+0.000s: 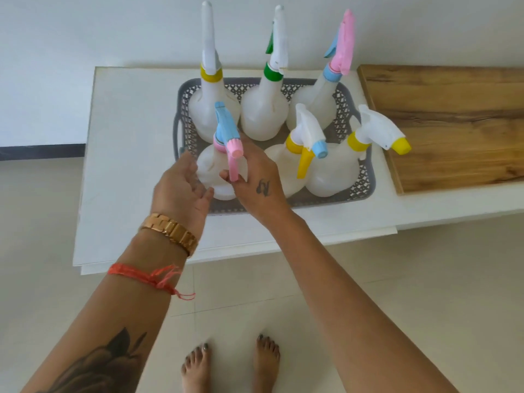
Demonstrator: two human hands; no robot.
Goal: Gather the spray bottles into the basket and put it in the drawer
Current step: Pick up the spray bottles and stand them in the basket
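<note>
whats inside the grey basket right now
Six spray bottles stand upright in the grey basket, three at the back and three in front. The right hand touches the front-left bottle. The bottles cover most of the basket floor.
</note>
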